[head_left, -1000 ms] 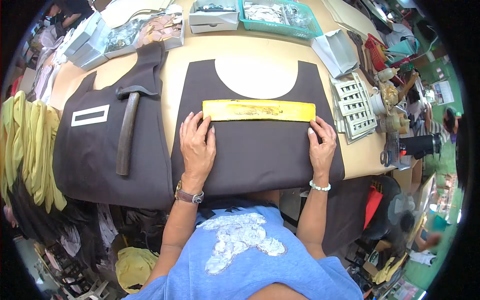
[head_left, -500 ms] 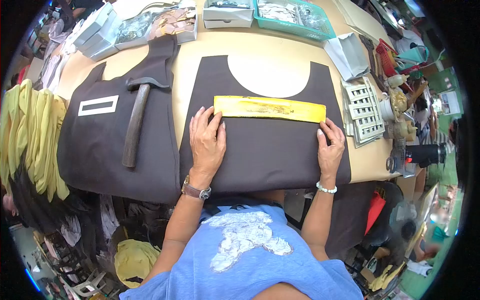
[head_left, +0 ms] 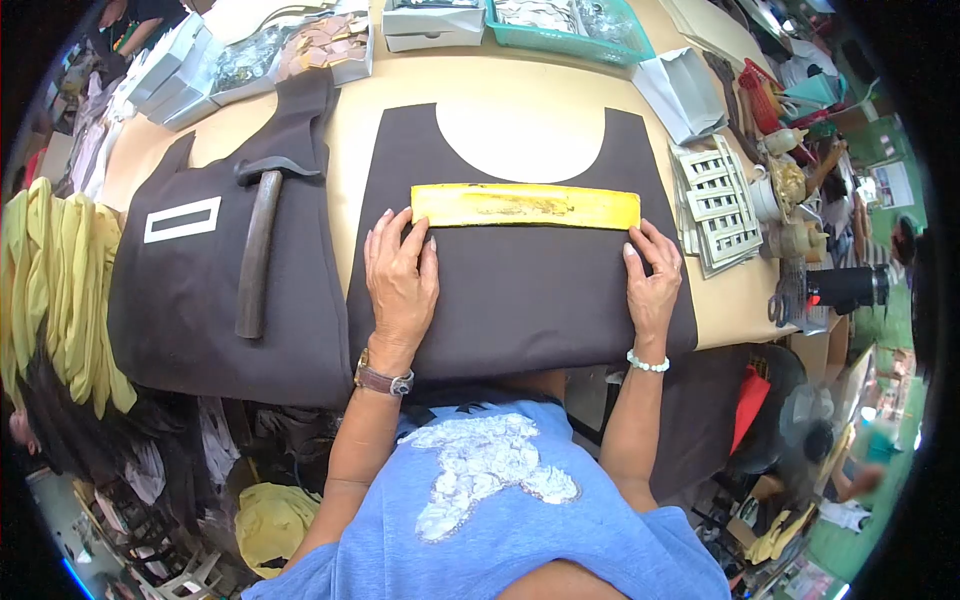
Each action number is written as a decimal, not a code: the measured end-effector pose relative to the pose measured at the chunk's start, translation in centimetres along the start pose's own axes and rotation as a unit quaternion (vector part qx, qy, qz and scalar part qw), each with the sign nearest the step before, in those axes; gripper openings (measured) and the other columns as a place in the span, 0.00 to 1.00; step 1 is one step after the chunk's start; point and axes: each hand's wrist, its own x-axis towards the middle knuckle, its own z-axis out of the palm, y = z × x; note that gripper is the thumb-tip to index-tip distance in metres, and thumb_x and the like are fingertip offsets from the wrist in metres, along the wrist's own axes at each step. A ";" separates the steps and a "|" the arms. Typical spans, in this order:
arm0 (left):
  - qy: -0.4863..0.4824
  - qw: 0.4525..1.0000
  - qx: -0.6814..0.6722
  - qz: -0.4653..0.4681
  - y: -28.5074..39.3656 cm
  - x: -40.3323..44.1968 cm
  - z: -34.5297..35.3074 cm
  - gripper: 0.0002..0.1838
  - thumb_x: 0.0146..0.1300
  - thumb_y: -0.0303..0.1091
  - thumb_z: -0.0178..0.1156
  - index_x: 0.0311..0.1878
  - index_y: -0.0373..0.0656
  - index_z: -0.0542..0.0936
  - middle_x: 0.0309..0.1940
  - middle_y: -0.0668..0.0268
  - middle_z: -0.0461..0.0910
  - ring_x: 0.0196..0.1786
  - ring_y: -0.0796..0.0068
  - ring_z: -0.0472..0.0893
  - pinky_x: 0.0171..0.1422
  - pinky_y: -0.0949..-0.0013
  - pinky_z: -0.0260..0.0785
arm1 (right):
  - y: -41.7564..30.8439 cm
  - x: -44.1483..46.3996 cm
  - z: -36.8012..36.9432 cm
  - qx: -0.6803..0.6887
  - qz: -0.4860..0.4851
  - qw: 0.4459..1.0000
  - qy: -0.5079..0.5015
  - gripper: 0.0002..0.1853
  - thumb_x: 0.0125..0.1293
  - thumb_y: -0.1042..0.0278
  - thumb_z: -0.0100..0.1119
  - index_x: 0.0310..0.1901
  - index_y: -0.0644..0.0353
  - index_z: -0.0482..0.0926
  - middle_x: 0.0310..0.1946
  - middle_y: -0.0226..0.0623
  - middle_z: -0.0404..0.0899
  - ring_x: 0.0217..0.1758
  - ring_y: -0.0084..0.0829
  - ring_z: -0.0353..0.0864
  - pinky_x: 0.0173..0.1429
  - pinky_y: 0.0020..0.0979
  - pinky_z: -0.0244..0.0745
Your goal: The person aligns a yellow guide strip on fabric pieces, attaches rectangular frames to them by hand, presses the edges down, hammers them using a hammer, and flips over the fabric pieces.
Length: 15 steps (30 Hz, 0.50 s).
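Dark cloth panel point(head_left: 530, 300) before us; yellow bar point(head_left: 525, 207) across its twelve-o'clock half. Left hand point(head_left: 402, 282) at the bar's nine-o'clock end, right hand point(head_left: 655, 288) at three: grips unclosed, fingertips touching. Positioning, we judge; next move calls for steady fingertips.

The strip point(head_left: 526, 206) lies on a cloth point(head_left: 530, 290); from it, a hammer point(head_left: 258, 255) on another cloth point(head_left: 190, 310) sits at nine o'clock, cards point(head_left: 715, 185) at three, a basket point(head_left: 570, 44) at twelve.
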 end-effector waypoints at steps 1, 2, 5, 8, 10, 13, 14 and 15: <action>-0.001 1.000 0.000 0.000 0.1 0.0 -0.1 0.14 0.59 0.26 0.58 0.50 0.36 0.79 0.54 0.54 0.75 0.62 0.51 0.69 0.67 0.54 0.59 | 0.0 0.0 0.0 -0.001 0.001 1.000 -0.001 0.13 0.57 0.69 0.62 0.46 0.56 0.84 0.51 0.31 0.80 0.59 0.39 0.70 0.66 0.39 0.63; -0.001 1.000 0.000 -0.001 0.1 0.0 -0.1 0.14 0.59 0.26 0.58 0.50 0.36 0.79 0.54 0.54 0.75 0.62 0.51 0.69 0.67 0.54 0.59 | -0.1 0.0 -0.1 -0.002 0.002 1.000 -0.002 0.14 0.57 0.69 0.62 0.46 0.56 0.84 0.52 0.31 0.80 0.59 0.39 0.70 0.66 0.39 0.63; -0.003 1.000 -0.004 0.003 0.1 0.0 0.0 0.14 0.60 0.27 0.58 0.50 0.35 0.79 0.53 0.53 0.75 0.62 0.50 0.69 0.68 0.51 0.57 | -0.2 0.0 -0.1 -0.009 0.004 1.000 -0.002 0.14 0.57 0.69 0.62 0.46 0.56 0.84 0.52 0.30 0.80 0.59 0.38 0.70 0.66 0.38 0.63; -0.014 1.000 -0.005 -0.004 0.0 0.0 0.0 0.15 0.60 0.27 0.58 0.50 0.36 0.79 0.55 0.53 0.73 0.63 0.51 0.68 0.68 0.51 0.57 | -0.2 0.0 0.0 -0.014 0.004 1.000 -0.003 0.13 0.57 0.69 0.62 0.46 0.56 0.84 0.52 0.30 0.79 0.59 0.38 0.70 0.65 0.39 0.63; -0.006 1.000 0.018 0.012 0.1 -0.1 0.0 0.15 0.60 0.27 0.57 0.50 0.35 0.79 0.57 0.53 0.72 0.65 0.51 0.66 0.69 0.50 0.56 | -0.4 -0.1 0.0 -0.030 0.001 1.000 0.001 0.13 0.58 0.68 0.61 0.45 0.57 0.84 0.52 0.30 0.79 0.59 0.38 0.70 0.65 0.40 0.63; -0.041 0.983 0.162 0.074 1.2 0.3 -0.5 0.17 0.61 0.26 0.54 0.54 0.33 0.77 0.60 0.54 0.70 0.67 0.51 0.65 0.70 0.49 0.56 | -0.9 -0.1 0.2 -0.077 -0.022 0.997 0.009 0.12 0.61 0.65 0.58 0.43 0.59 0.84 0.53 0.32 0.79 0.59 0.39 0.70 0.65 0.42 0.59; -0.059 0.966 0.229 0.100 1.6 0.5 -0.7 0.18 0.61 0.26 0.53 0.55 0.33 0.76 0.61 0.54 0.70 0.67 0.51 0.64 0.70 0.49 0.56 | -1.0 -0.1 0.3 -0.112 -0.045 0.993 0.012 0.12 0.61 0.65 0.58 0.42 0.59 0.84 0.53 0.32 0.78 0.59 0.39 0.70 0.65 0.42 0.59; -0.092 0.958 0.245 0.116 1.8 0.5 -0.7 0.20 0.62 0.25 0.50 0.57 0.30 0.72 0.60 0.52 0.70 0.67 0.51 0.64 0.69 0.45 0.55 | -1.2 0.1 0.3 -0.146 -0.069 0.987 0.013 0.12 0.62 0.65 0.58 0.42 0.60 0.84 0.53 0.32 0.78 0.59 0.40 0.70 0.66 0.42 0.59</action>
